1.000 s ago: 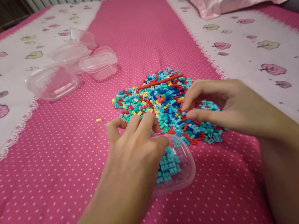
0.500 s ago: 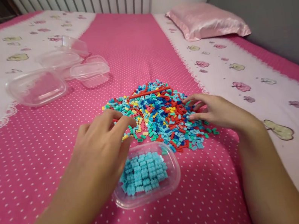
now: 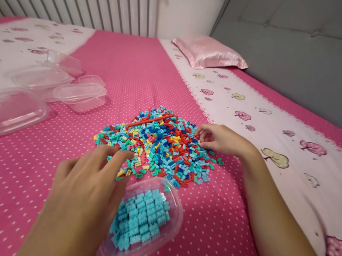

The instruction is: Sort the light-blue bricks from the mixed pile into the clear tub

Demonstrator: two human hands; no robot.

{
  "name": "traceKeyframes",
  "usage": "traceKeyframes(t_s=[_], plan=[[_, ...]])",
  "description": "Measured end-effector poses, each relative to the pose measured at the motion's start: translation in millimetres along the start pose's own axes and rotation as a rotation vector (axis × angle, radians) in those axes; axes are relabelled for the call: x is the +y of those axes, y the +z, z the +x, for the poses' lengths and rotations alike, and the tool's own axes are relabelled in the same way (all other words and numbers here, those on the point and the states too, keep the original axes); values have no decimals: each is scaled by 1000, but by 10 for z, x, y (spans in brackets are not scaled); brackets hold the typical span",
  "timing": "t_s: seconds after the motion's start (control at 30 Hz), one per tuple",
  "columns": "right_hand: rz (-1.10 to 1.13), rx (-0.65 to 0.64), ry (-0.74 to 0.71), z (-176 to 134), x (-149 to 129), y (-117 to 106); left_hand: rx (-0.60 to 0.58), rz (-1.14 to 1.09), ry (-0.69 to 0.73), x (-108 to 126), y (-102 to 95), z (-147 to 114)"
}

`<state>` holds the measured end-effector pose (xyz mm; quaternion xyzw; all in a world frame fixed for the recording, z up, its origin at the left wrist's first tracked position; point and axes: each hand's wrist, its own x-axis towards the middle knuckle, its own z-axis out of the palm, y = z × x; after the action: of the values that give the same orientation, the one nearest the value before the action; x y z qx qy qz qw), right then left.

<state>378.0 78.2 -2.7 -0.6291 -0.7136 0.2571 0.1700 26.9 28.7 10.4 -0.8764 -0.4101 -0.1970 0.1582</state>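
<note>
Plastic bricks [image 3: 167, 146] lie beyond the loosely spread left hand [image 3: 90, 185], beside the curled right hand [image 3: 217, 138], hold unclear.

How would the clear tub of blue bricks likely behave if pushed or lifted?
The clear tub looks like thin plastic, so it would probably flex when squeezed. Low and wide on the bedspread, it seems more apt to slide than tip. With no lid visible, the blue bricks inside might spill if it tilted.
</note>
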Motion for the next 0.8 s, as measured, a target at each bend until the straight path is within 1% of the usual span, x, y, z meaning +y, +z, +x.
traceKeyframes(t_s=[0.13, 0.23, 0.37, 0.47, 0.53, 0.6, 0.63, 0.67, 0.7, 0.73, 0.77, 0.8], plan=[[3, 82, -17, -10, -26, -14, 40, -82, -4, 19, -64, 41], [5, 135, -11, -22, -52, -15, 60, -103, 10, 49, -103, 51], [15, 178, 1, -29, -74, -23, 23, -98, 31, 82, -96, 39], [39, 207, -7, -31, -117, -39, -7, -149, 9, 101, -65, 26], [59, 256, -19, -44, -203, -35, -23, -184, -9, 117, -50, 19], [139, 291, -58, -78, -353, 1, -32, -214, -23, 141, -49, 19], [201, 271, -91, -104, -449, 33, -29, -235, -22, 156, -53, 23], [312, 210, -148, -134, -551, 72, -23, -262, -16, 175, -59, 30], [411, 91, -213, -166, -654, 117, -12, -294, -10, 196, -68, 41], [446, -50, -270, -196, -749, 164, 0, -324, -3, 218, -76, 54], [462, -144, -319, -222, -832, 210, 15, -350, 6, 241, -85, 69], [467, -204, -356, -242, -898, 252, 29, -366, 22, 264, -92, 86]])
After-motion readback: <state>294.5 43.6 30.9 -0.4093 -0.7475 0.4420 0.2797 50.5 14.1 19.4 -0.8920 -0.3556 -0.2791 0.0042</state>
